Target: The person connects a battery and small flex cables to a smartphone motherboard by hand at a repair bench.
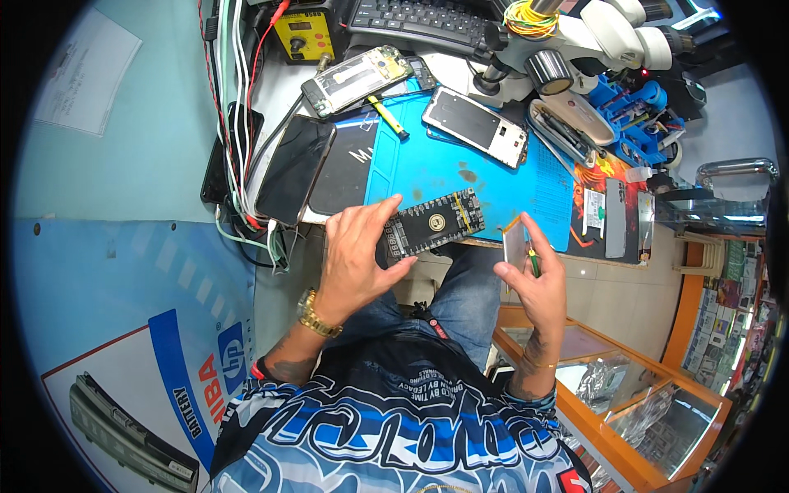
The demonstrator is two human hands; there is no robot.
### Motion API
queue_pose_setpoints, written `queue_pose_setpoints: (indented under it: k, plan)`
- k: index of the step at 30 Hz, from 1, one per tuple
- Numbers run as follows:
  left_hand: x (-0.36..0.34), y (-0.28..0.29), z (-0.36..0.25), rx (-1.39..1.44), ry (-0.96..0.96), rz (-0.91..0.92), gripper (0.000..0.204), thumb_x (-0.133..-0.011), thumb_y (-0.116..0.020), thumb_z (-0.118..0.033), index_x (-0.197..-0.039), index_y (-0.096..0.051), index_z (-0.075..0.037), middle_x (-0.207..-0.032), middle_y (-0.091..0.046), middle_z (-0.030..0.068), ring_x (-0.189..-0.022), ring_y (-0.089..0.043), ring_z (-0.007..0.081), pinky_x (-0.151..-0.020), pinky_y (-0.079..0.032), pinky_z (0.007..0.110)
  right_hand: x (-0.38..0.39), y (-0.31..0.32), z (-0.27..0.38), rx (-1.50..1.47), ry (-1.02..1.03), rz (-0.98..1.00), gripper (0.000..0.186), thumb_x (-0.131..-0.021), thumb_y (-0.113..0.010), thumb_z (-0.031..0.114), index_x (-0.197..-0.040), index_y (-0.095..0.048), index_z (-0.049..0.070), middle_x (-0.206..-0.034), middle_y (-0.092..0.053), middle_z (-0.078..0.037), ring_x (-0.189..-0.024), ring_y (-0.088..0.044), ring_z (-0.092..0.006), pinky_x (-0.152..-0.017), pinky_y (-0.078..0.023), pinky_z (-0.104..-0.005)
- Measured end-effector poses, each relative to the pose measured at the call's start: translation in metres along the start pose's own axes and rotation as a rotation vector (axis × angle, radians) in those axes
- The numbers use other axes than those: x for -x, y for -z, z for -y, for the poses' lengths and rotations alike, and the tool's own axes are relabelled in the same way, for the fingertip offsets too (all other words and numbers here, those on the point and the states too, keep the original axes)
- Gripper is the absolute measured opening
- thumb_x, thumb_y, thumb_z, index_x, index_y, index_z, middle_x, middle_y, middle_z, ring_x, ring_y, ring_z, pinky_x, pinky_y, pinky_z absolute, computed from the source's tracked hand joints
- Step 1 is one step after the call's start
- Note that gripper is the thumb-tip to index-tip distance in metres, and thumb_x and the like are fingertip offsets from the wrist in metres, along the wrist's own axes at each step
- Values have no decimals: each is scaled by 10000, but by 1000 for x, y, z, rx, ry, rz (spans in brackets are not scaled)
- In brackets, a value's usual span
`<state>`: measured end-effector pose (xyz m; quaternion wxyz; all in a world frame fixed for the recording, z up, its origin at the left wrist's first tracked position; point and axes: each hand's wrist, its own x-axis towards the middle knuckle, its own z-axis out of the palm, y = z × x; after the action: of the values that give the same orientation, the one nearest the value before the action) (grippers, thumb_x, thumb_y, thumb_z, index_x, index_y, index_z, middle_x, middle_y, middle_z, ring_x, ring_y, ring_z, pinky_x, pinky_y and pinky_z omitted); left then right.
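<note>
My left hand (349,259) grips the left end of a black circuit board (423,232), thumb below and fingers above. The board has a small digit display at its left end, a round gold emblem in the middle and connectors along its edges. In my right hand (541,283), a flat grey phone battery (514,246) with an orange top edge is pinched between thumb and fingers. A slim green-handled tool (533,261) also lies against that palm. Board and battery are apart, both held at the near edge of the blue mat (411,172).
On the bench lie a phone frame (477,125), an opened phone (357,80), a dark phone (296,168) and a yellow cutter (389,117). Behind stand a microscope (567,49), keyboard (419,25) and yellow station (304,37). Cables (238,123) run along the left; a tool case (571,127) sits right.
</note>
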<state>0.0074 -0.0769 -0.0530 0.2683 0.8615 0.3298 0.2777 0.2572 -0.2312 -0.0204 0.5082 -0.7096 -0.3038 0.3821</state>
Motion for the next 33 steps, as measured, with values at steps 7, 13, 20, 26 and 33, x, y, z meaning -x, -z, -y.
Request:
queue_pose_setpoints:
  k: [7,13,20,26,33]
  plan:
    - [-54,53,12,232,-242,338,743,-733,-898,-6,-1419,-620,-74,-1420,-647,145,-1201,-665,372,-1024,-562,421,5,16,1,16,95,119,900,-786,-913,7,-1594,-520,54,-1386,-600,-103,-1252,-592,-178,-1002,-580,-317]
    - [-102,46,22,836,-42,692,738,-878,-839,0,-1554,-550,-63,-1555,-563,40,-1271,-565,137,-1024,-521,301,-7,-11,-27,-220,108,114,862,-824,-884,24,-1602,-512,49,-1325,-572,-21,-1118,-556,-89,-914,-495,-219]
    - [-99,0,12,1232,302,452,651,-984,-695,-8,-1601,-491,-55,-1505,-617,141,-1250,-648,160,-1092,-536,350,13,-39,-32,-546,-24,103,860,-912,-831,83,-1652,-397,25,-1199,-586,4,-1044,-560,-71,-903,-482,-212]
    - [-97,-40,2,989,347,390,394,-1020,-694,-64,-1405,-672,15,-1131,-773,92,-1007,-720,126,-893,-589,290,30,-61,-24,-593,-52,120,884,-948,-834,149,-1673,-343,31,-1195,-614,-25,-931,-606,-80,-746,-505,-198]
    - [-163,-27,5,389,-200,603,374,-949,-755,-91,-1323,-760,-71,-1019,-816,116,-882,-753,177,-876,-593,352,27,-40,-16,152,332,-65,935,-794,-956,147,-1592,-488,13,-1197,-694,-154,-1039,-708,-237,-830,-581,-331]
